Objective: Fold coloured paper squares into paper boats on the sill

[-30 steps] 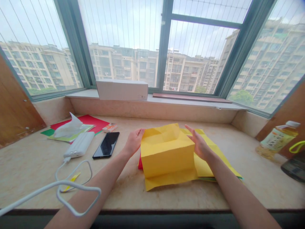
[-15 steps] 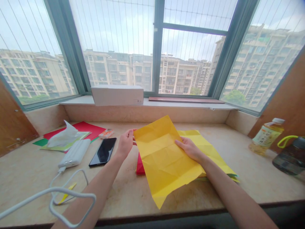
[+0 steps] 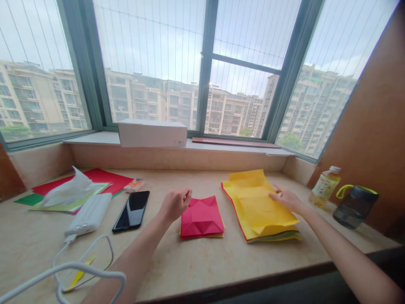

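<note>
Fingers first: left hand (image 3: 174,205) curled into a loose fist, center of frame, at the upper-left corner of the folded red paper (image 3: 201,217); can't tell if it's actually touching. Right hand (image 3: 288,201) at right of center, thumb over the right edge of the top yellow sheet (image 3: 259,202), index finger just above the thumb, narrow gap between them. Can't tell if the sheet is pinched.

Folded red paper: center of frame, flat on the countertop (image 3: 190,270), square with creased facets, yellow edges showing from under it on the right and bottom. Yellow sheet: right of center, creased, top of a loose stack; red edge sticks out along the left, green and yellow layers at the lower right. The two piles sit apart.

Left side of frame: black smartphone (image 3: 131,211) screen up, white power bank (image 3: 88,214) next to it, white cable (image 3: 79,265) plugged in and looping to the lower left, yellow scrap (image 3: 79,276) among the loops. Above those, tissue pack (image 3: 72,188) on red sheets (image 3: 112,179), small orange-and-white packet (image 3: 135,185) at their right end.

Right edge area: labeled drink bottle (image 3: 323,188), dark tumbler (image 3: 356,207) with yellow-green strap beside it. White box (image 3: 152,134) on the windowsill, upper left of center.
</note>
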Available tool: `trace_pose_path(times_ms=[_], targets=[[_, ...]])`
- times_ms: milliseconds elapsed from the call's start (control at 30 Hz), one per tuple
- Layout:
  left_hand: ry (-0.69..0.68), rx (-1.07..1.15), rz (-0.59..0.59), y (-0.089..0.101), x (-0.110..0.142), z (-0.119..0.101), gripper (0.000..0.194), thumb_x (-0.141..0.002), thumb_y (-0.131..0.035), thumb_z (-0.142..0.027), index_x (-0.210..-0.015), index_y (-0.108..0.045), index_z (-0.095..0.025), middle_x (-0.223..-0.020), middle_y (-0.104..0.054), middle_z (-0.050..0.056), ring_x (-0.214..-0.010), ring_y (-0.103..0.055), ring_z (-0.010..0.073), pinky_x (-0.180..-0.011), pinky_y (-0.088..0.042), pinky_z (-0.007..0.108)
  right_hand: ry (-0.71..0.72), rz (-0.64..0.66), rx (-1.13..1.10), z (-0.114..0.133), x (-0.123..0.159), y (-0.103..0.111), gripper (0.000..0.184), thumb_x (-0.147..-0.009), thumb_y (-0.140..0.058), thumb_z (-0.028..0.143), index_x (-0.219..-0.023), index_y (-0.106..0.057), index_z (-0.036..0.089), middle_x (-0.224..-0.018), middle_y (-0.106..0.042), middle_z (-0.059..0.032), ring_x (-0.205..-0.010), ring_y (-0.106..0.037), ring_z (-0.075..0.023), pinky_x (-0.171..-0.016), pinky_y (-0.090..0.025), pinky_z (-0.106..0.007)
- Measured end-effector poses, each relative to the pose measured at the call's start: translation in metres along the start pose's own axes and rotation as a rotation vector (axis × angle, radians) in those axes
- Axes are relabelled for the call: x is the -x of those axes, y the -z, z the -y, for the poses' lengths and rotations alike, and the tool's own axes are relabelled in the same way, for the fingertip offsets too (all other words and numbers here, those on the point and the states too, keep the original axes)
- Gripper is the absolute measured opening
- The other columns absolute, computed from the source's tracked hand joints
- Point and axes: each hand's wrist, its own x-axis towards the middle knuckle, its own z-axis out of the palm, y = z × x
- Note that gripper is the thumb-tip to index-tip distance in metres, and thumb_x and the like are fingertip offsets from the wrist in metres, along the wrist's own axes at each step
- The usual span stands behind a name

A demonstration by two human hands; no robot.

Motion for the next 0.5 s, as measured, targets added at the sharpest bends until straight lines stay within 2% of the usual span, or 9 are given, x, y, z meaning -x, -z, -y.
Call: trace_pose_path(times_ms=[100, 167, 267, 300, 400, 500], targets=[[-0.064, 0.008, 0.042, -0.003, 0.001, -0.008, 0.035, -0.098, -0.038, -0.028, -0.079, -0.065, -0.018, -0.078, -0.071, 0.009, -0.074, -0.066, 0.0202, -0.064, -0.039, 0.027, 0.118, -0.064, 0.473, 0.007, -0.004, -0.005, 0.062, -0.078, -0.067, 0.047, -0.133, -0.059, 0.019, -0.15, -0.046, -0.0154, -0.142, -0.034, -0.0388, -0.115, -0.024, -0.057], [-0.095, 0.014, 0.087, -0.006, 0.002, -0.01, 0.035, -0.098, -0.037, -0.028, -0.08, -0.065, -0.018, -0.08, -0.071, 0.009, -0.076, -0.066, 0.021, -0.067, -0.042, 0.028, 0.177, 0.005, 0.677, 0.019, -0.003, -0.025, 0.057, -0.09, -0.051, 0.051, -0.139, -0.054, 0.023, -0.155, -0.04, -0.012, -0.145, -0.031, -0.0334, -0.116, -0.02, -0.055], [-0.147, 0.047, 0.193, -0.01, 0.005, -0.009, 0.033, -0.097, -0.039, -0.028, -0.085, -0.068, -0.018, -0.084, -0.071, 0.01, -0.08, -0.066, 0.0218, -0.071, -0.045, 0.029, 0.14, 0.253, 0.7, 0.036, 0.01, -0.071, 0.061, -0.096, -0.032, 0.057, -0.147, -0.044, 0.024, -0.159, -0.032, -0.011, -0.148, -0.024, -0.0295, -0.117, -0.015, -0.055], [-0.167, 0.076, 0.226, -0.011, 0.006, -0.009, 0.031, -0.096, -0.04, -0.028, -0.09, -0.069, -0.019, -0.089, -0.072, 0.01, -0.083, -0.066, 0.0223, -0.073, -0.047, 0.03, 0.146, 0.301, 0.701, 0.04, 0.016, -0.087, 0.062, -0.097, -0.029, 0.057, -0.148, -0.042, 0.024, -0.158, -0.033, -0.0105, -0.148, -0.025, -0.0282, -0.117, -0.015, -0.055], [-0.249, 0.195, 0.306, -0.016, 0.011, -0.006, 0.028, -0.093, -0.048, -0.029, -0.108, -0.07, -0.021, -0.108, -0.072, 0.011, -0.099, -0.065, 0.0247, -0.088, -0.048, 0.035, 0.139, 0.305, 0.731, 0.047, 0.03, -0.124, 0.068, -0.097, -0.025, 0.061, -0.153, -0.032, 0.023, -0.161, -0.025, -0.0109, -0.15, -0.019, -0.0275, -0.118, -0.009, -0.055], [-0.318, 0.271, 0.38, -0.022, 0.015, -0.007, 0.027, -0.089, -0.054, -0.029, -0.109, -0.071, -0.022, -0.12, -0.069, 0.011, -0.11, -0.062, 0.0257, -0.097, -0.046, 0.036, 0.122, 0.288, 0.771, 0.049, 0.035, -0.134, 0.068, -0.097, -0.022, 0.061, -0.154, -0.03, 0.024, -0.162, -0.023, -0.0105, -0.15, -0.019, -0.0281, -0.118, -0.009, -0.056]])
